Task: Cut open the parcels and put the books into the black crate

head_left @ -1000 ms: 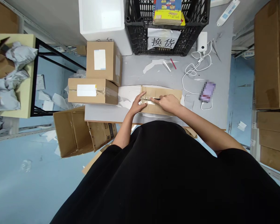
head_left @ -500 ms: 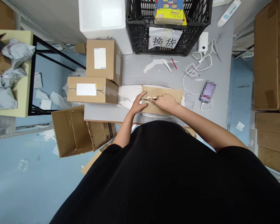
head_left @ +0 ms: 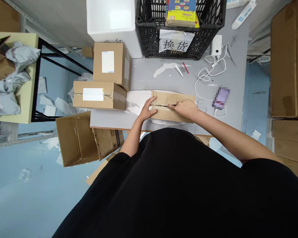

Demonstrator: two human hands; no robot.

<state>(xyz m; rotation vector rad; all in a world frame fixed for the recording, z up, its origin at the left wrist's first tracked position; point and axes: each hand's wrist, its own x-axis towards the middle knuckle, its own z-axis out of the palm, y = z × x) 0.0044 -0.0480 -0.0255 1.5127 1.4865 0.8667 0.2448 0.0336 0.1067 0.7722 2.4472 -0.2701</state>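
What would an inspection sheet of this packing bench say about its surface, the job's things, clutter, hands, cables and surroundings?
Surface: grey workbench, scuffed with white marks.
Job's things: cardboard carton on a white sheet, clear tape along its seam.
Clutter: two taped cartons, black crate.
Hands: left hand and right hand lie flat on the carton, by the seam.
Cables: white cable looped from a power bank.
Surroundings: stacked cardboard, open carton on the floor, grey mailers on a table.

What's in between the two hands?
In the head view, the cardboard box lies between the left hand and right hand, with shiny tape beside a dark slit.
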